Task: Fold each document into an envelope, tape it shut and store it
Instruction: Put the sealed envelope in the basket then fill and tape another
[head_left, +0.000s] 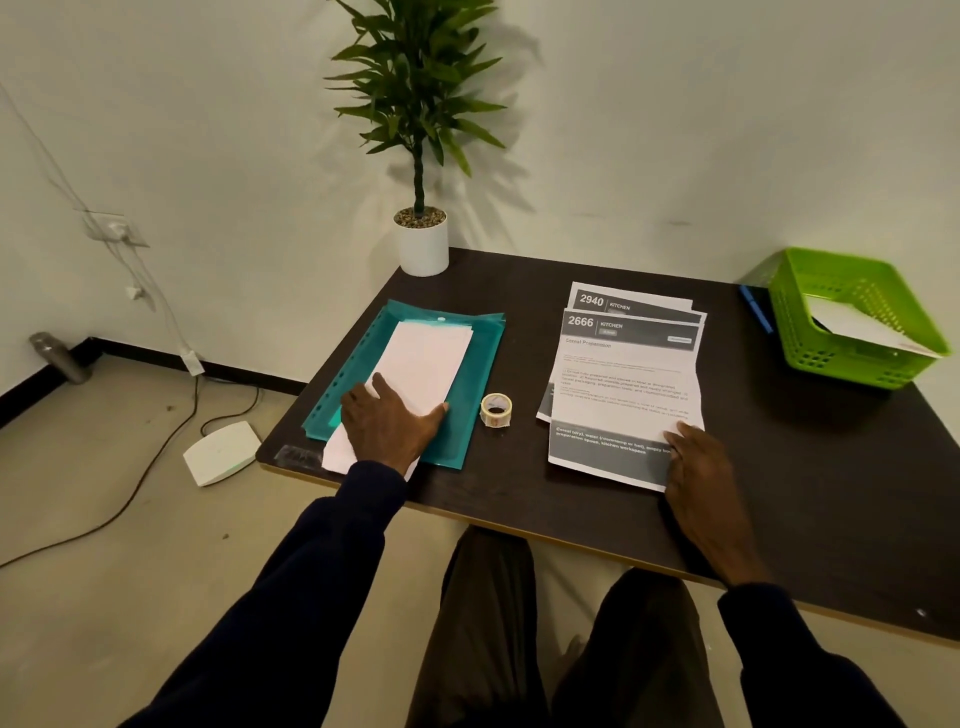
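A stack of white envelopes (426, 358) lies on a teal plastic folder (478, 358) at the table's left. My left hand (387, 423) rests flat on the near end of the envelopes. To the right lies a stack of printed documents, the top one (623, 384) headed 2666, with another (634, 300) headed 2940 peeking out behind. My right hand (701, 467) rests on the top sheet's near right corner, fingers fairly straight. A small roll of tape (497, 409) stands between the folder and the documents.
A green plastic basket (852, 358) holding a white envelope sits at the dark table's (805, 441) far right, a blue pen (756, 309) beside it. A potted plant (421, 239) stands at the back left corner. Cables and a white box lie on the floor to the left.
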